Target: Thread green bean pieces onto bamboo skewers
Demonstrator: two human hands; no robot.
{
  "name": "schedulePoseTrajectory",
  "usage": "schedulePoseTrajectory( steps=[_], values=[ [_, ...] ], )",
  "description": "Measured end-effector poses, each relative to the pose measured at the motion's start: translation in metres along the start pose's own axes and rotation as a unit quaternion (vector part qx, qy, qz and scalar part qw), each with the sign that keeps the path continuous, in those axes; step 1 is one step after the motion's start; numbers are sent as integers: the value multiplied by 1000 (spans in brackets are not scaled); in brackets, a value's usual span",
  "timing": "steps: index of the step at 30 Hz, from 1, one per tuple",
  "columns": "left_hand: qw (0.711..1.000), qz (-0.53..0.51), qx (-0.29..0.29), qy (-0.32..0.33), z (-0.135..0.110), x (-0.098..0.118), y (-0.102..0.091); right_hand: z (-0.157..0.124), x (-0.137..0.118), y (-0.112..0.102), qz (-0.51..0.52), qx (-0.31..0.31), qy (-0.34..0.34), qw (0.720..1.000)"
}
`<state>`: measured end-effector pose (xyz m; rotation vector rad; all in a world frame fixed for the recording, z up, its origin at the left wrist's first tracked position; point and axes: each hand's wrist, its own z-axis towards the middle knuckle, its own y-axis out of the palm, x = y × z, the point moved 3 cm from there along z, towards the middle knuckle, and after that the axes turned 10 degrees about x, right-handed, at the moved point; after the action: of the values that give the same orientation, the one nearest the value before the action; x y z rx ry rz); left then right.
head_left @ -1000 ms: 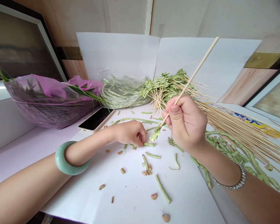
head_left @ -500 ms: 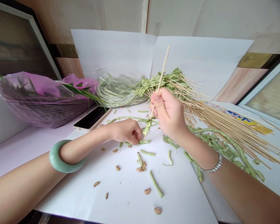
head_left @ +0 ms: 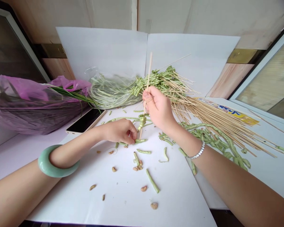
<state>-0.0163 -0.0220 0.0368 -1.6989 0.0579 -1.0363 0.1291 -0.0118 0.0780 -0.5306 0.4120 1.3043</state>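
My right hand [head_left: 157, 108] grips a thin bamboo skewer [head_left: 148, 78] upright between thumb and fingers. A folded green bean strip [head_left: 142, 123] sits on the skewer's lower end, just below that hand. My left hand [head_left: 119, 131] rests on the white paper, its fingertips pinching a loose green bean strip [head_left: 137, 141]. The two hands are close but apart. Several skewers laced with dried green bean strips [head_left: 156, 81] lie behind my right hand. Long loose strips [head_left: 215, 137] trail to the right of my right forearm.
Bean pieces and several pale seeds [head_left: 113, 169] are scattered on the white paper sheet [head_left: 109, 201]. A phone [head_left: 85, 121] lies to the left, beside a pink plastic bag [head_left: 30, 107] and a clear bag of beans [head_left: 111, 93]. Bare skewers [head_left: 215, 116] fan out right.
My right hand has moved left and lower, turning the skewer from slanted to nearly upright. My left hand keeps its pinch on the strip. The whole view has shifted as my head turned.
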Motion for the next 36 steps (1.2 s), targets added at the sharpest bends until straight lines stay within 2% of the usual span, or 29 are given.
schedulePoseTrajectory(
  steps=[3,7,9,12,19,24,28,32,34,36],
  values=[
    [999,-20,30,4,-1,-1,-9,4,14,-18,22,72,53,996],
    [983,-118,141,-27,0,-8,-19,13,28,-39,50,174,92,979],
    [952,-233,193,-41,1,-10,-19,16,32,-45,74,209,111,969],
    [883,-397,246,-44,5,-12,-16,17,36,-47,113,234,136,956],
    [748,-542,381,-40,4,-21,-17,10,38,-36,203,203,203,936],
    [678,-592,432,-61,3,-31,-25,8,36,-33,216,169,225,935],
    [628,-601,489,-69,0,-36,-34,16,38,-48,180,185,200,945],
    [593,-593,540,-72,-2,-43,-42,24,43,-64,103,195,145,964],
    [576,-583,567,-78,-4,-49,-45,24,43,-65,46,159,115,979],
    [561,-569,595,-87,-6,-56,-49,22,39,-60,-26,82,85,993]
  ],
)
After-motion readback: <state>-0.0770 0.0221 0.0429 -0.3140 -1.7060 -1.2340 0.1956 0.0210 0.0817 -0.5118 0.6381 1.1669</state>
